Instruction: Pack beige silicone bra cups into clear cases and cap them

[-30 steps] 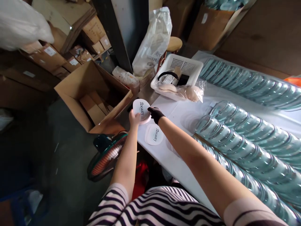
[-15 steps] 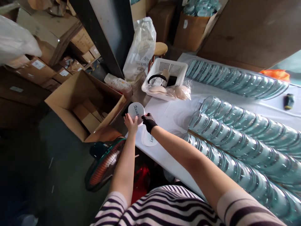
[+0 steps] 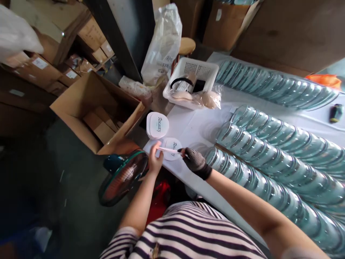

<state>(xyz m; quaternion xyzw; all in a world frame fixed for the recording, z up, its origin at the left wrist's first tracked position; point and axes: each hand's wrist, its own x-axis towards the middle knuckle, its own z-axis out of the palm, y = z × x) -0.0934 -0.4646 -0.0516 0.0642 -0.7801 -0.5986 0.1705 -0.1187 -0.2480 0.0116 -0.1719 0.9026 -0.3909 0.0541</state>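
Rows of glass lids (image 3: 269,151) are lying on the white counter (image 3: 205,126) beside an open carton (image 3: 94,111). The bare left hand (image 3: 155,162) and gloved right hand (image 3: 194,162) are pinching a thin white disc (image 3: 168,149) between closed fingertips.

Bare left hand (image 3: 155,162) and gloved right hand (image 3: 194,162) pinch a thin white disc (image 3: 168,150) edge-on between them above the table (image 3: 199,126).

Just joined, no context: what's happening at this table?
A person in a striped top holds a thin white piece between the bare left hand and the gloved right hand, above a white printed pad at the table edge. A white compact sits just beyond. Rows of clear lids cover the table.
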